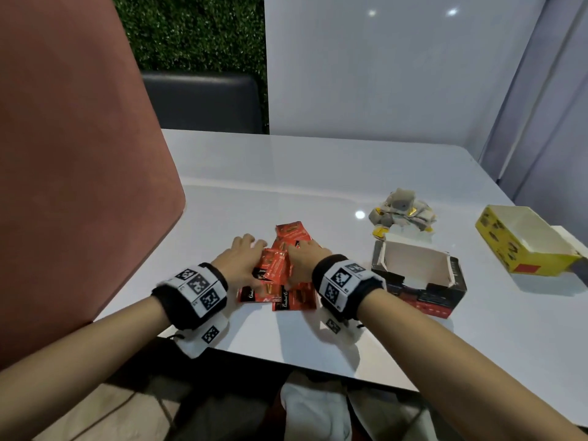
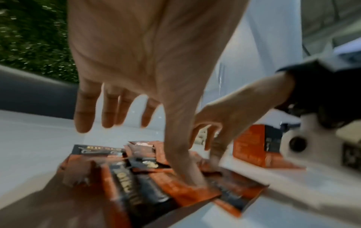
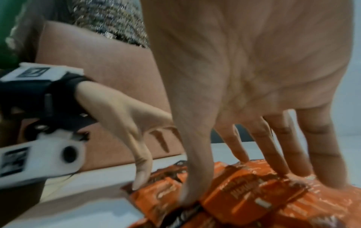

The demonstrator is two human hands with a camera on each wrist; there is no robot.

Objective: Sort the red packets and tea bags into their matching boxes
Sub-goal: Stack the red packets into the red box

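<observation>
Several red packets (image 1: 280,272) lie in a loose pile on the white table (image 1: 318,186), near its front edge. My left hand (image 1: 243,257) is over the pile's left side. In the left wrist view its thumb touches a packet (image 2: 185,189) while the fingers (image 2: 84,117) stay straight above the table. My right hand (image 1: 302,259) presses on the pile's right side, with its thumb and straight fingers (image 3: 273,148) on the packets (image 3: 244,199). An open red-and-black box (image 1: 416,281) stands to the right. Behind it is a heap of tea bags (image 1: 401,211). An open yellow box (image 1: 525,243) is at far right.
A tall pink chair back (image 1: 79,154) rises against the table's left edge. A dark seat (image 1: 203,100) and a white wall panel stand behind the table. The table's front edge runs just under my wrists.
</observation>
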